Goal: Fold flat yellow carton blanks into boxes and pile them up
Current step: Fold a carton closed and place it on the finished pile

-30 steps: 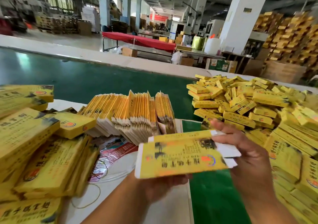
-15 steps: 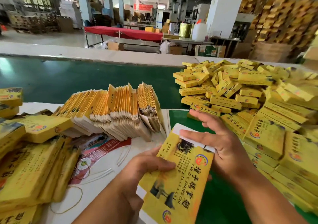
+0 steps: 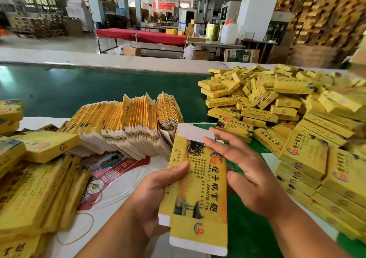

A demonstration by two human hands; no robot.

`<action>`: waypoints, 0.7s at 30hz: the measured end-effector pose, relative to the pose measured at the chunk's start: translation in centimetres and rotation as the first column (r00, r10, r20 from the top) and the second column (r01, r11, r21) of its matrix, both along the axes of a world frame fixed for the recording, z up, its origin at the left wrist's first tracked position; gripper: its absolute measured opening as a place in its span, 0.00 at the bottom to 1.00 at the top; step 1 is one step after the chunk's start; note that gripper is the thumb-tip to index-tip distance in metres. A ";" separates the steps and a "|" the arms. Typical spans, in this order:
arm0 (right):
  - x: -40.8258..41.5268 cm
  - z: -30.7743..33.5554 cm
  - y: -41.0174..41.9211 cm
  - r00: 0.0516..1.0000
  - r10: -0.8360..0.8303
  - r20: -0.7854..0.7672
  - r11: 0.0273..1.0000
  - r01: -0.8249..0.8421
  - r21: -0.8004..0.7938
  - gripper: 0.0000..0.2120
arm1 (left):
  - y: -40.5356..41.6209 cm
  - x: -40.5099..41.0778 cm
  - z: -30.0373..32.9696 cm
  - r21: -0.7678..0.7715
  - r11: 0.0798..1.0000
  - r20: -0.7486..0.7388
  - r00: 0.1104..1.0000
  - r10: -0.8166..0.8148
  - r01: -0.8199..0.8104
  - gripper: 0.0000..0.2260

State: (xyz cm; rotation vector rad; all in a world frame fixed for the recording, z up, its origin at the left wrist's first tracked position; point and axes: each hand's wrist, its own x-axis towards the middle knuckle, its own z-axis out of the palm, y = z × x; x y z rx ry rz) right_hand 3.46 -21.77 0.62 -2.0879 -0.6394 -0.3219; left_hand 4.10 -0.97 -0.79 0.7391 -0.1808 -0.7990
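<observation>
Centrally in the head view, the left hand (image 3: 156, 194) grips a yellow carton blank (image 3: 198, 188) above the table (image 3: 126, 180), thumb curled over its face. The right hand (image 3: 247, 176) lies against its right edge, fingers (image 3: 217, 147) straight and relaxed, beside the pile of folded boxes (image 3: 277, 109).

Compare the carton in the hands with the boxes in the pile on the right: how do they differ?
The held carton is not closed: white flaps stick out at both ends, whereas the piled boxes are closed blocks. The left hand and right hand hold the carton up lengthwise; the piled boxes lie jumbled on the table. Both share the yellow print and red round logo.
</observation>
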 end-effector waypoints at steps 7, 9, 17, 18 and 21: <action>-0.2 -0.1 0.2 0.990 0.052 -0.129 0.999 -0.051 0.009 0.30 | -0.7 -0.3 0.4 -0.024 0.999 0.044 0.998 0.049 -0.048 0.20; -0.3 -0.1 0.7 0.991 -0.015 -0.134 0.999 0.010 -0.032 0.25 | -1.0 -0.3 0.4 -0.029 0.999 0.075 0.997 0.025 -0.023 0.27; -0.2 -0.6 1.7 0.931 0.071 -0.357 0.972 0.016 0.235 0.19 | -2.0 0.2 -0.1 0.330 0.943 0.278 0.959 -0.044 -0.053 0.39; -0.2 -0.5 1.7 0.925 0.088 -0.369 0.969 0.007 0.248 0.16 | -1.9 0.5 -0.6 0.368 0.928 0.300 0.952 -0.056 -0.061 0.41; -0.2 -0.2 1.5 0.918 0.130 -0.374 0.980 -0.063 0.187 0.12 | -1.6 0.0 -0.8 0.258 0.965 0.262 0.957 -0.125 0.055 0.34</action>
